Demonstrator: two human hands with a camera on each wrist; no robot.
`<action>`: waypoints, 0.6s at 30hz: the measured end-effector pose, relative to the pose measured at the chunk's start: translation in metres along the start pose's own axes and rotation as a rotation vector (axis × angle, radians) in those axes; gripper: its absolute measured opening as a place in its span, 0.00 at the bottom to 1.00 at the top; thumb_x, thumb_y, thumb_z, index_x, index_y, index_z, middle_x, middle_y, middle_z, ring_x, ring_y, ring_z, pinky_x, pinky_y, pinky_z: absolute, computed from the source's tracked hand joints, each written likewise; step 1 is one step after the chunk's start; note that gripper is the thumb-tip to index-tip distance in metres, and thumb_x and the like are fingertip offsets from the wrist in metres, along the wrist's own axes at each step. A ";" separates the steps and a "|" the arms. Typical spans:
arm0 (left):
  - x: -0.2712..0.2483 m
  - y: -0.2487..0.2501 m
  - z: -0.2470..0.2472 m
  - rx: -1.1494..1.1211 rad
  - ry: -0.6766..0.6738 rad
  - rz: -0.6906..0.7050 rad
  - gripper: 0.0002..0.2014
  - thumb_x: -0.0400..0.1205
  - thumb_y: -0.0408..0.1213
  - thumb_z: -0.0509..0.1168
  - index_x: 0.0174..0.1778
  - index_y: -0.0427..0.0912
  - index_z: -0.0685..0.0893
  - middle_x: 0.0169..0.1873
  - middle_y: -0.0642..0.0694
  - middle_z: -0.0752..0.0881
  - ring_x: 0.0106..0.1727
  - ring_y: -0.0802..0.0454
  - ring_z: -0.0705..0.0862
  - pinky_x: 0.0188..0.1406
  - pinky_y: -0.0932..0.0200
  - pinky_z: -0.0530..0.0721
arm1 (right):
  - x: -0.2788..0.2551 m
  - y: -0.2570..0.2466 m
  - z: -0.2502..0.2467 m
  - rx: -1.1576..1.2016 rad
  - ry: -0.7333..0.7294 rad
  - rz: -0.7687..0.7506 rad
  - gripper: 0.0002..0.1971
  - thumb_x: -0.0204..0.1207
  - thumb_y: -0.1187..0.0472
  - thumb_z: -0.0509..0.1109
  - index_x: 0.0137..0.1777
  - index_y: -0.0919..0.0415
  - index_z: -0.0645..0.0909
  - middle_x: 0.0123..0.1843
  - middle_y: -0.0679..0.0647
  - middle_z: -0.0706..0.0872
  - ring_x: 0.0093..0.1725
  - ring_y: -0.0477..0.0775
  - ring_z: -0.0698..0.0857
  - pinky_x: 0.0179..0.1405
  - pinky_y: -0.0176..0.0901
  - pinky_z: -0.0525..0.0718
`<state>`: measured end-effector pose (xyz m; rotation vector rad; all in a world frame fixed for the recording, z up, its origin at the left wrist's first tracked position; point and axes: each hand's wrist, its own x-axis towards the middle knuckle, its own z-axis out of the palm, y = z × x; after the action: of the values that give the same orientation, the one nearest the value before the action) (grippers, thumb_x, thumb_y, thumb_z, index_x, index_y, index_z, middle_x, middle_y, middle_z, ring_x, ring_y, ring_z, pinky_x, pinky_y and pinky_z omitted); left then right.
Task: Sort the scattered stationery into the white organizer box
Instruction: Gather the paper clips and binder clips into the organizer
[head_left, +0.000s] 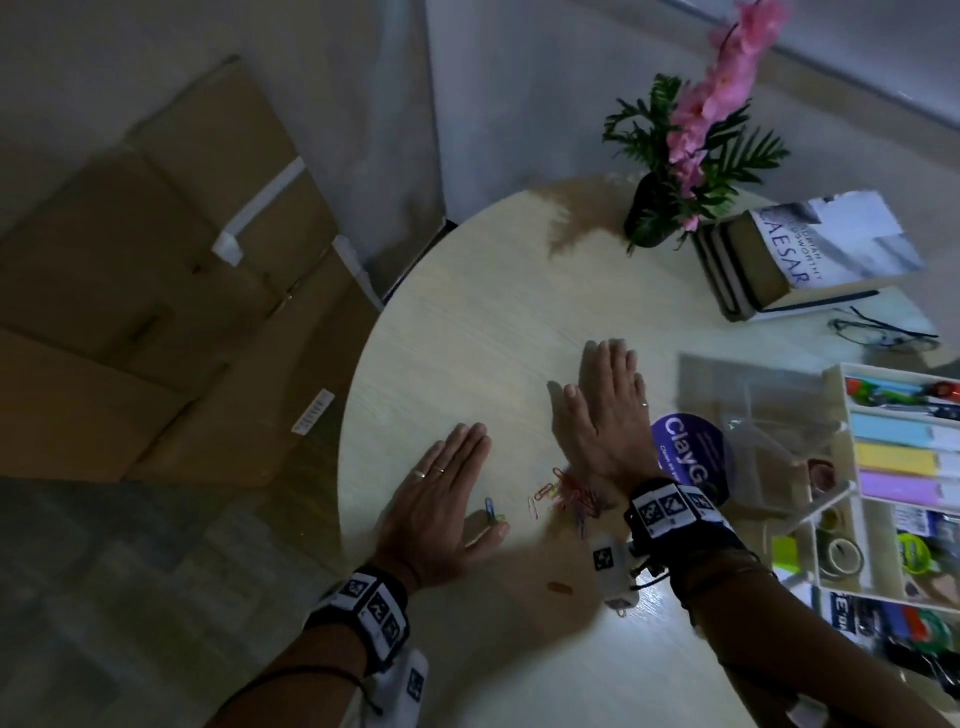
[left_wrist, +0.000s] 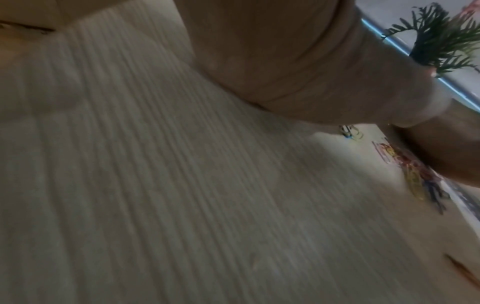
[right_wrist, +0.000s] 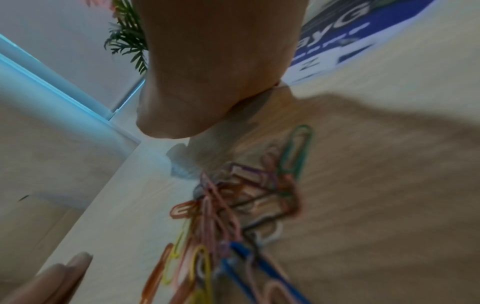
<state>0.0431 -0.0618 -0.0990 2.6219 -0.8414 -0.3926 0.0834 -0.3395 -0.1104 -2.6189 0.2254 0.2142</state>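
A heap of coloured paper clips lies on the round pale table, between my two hands. My left hand lies flat with straight fingers, its thumb beside a blue clip. My right hand is also flat and straight-fingered, its heel at the right edge of the heap. The right wrist view shows the paper clips close up under the palm. In the left wrist view the paper clips are at the right. The white organizer box stands at the right, holding sticky notes, tape and pens.
A purple ClayGo disc and a clear plastic bag lie between my right hand and the organizer. One orange clip lies apart, near the front. Books, glasses and a flower vase stand at the back right. Cardboard boxes are left of the table.
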 end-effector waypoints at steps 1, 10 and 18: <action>0.000 -0.001 0.001 0.001 0.006 -0.002 0.49 0.84 0.67 0.58 0.93 0.41 0.52 0.93 0.46 0.48 0.93 0.52 0.45 0.90 0.43 0.58 | 0.004 -0.004 0.001 -0.024 0.000 -0.028 0.38 0.93 0.36 0.43 0.93 0.56 0.36 0.94 0.59 0.36 0.93 0.59 0.36 0.93 0.63 0.42; 0.001 -0.001 0.001 0.023 0.024 0.013 0.48 0.83 0.65 0.61 0.92 0.39 0.57 0.93 0.45 0.50 0.93 0.50 0.45 0.90 0.43 0.58 | -0.043 -0.002 0.007 -0.112 -0.155 -0.190 0.36 0.93 0.39 0.40 0.94 0.58 0.39 0.94 0.56 0.35 0.93 0.51 0.34 0.93 0.55 0.42; -0.001 0.005 0.003 0.080 -0.024 -0.009 0.48 0.85 0.68 0.55 0.93 0.39 0.51 0.93 0.43 0.46 0.93 0.48 0.42 0.91 0.41 0.55 | -0.145 -0.012 0.024 -0.054 -0.189 -0.239 0.36 0.93 0.41 0.46 0.94 0.60 0.45 0.95 0.57 0.40 0.94 0.53 0.38 0.93 0.57 0.48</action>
<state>0.0388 -0.0653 -0.0993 2.7000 -0.8703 -0.4022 -0.0578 -0.2998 -0.0972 -2.6283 -0.1591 0.3854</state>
